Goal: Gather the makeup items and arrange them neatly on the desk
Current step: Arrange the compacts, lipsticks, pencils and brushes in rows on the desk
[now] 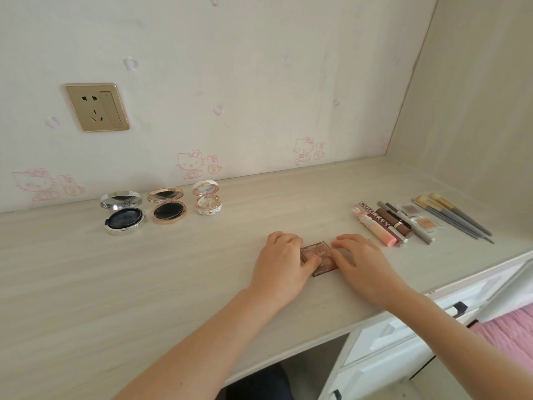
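Observation:
A small brown eyeshadow palette (322, 256) lies flat on the desk (173, 269) between my hands. My left hand (281, 264) grips its left edge, thumb resting on the lid. My right hand (359, 259) presses its fingertips on the right edge. Three open compacts stand in a row at the back left: a silver one (122, 216), a rose-gold one (167, 207) and a white floral one (207, 200). To the right lie lip tubes (380, 223), two small eyeshadow pans (424, 222) and several brushes (452, 216), side by side.
A gold wall socket (96, 107) sits on the cartoon-cat wallpaper above the compacts. A side wall (476, 111) closes the desk at the right. White drawers (403, 342) and a pink fabric (510, 333) are below the desk's front edge.

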### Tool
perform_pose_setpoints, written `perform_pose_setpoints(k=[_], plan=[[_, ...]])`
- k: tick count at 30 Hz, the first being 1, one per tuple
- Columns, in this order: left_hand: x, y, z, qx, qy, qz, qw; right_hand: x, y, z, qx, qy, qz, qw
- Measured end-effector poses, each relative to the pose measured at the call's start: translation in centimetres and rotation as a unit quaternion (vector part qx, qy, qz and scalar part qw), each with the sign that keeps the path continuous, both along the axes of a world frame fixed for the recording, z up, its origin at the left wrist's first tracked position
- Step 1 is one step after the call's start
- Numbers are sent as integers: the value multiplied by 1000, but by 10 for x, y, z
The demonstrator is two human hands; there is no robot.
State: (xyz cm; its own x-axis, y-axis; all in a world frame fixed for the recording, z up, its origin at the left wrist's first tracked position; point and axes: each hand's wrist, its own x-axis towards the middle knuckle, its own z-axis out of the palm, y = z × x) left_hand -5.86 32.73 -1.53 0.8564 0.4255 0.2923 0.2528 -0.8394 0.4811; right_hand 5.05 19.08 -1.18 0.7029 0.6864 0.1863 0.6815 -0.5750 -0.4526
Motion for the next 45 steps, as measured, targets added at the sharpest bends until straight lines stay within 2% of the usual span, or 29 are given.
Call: perform_pose_setpoints(k=[6,11,21,27,34,45], plan=[[-2,0,-1,-37,5,-21,999,-7,1,-3,27,-4,11,1000],[-6,-3,0,-56,-26,-24,998,-16,1,0,62,17,6,998],[-19,-3,8,-126,-100,-28,987,-26,3,10,191,162,-30,968],[-32,8,16,-225,-143,-18,964,-37,13,17,229,194,8,954],[-61,34,25,-341,-151,3,928,-54,40,21,241,221,51,944],[-122,73,37,-463,-197,50,863,-91,92,24,233,309,102,916]])
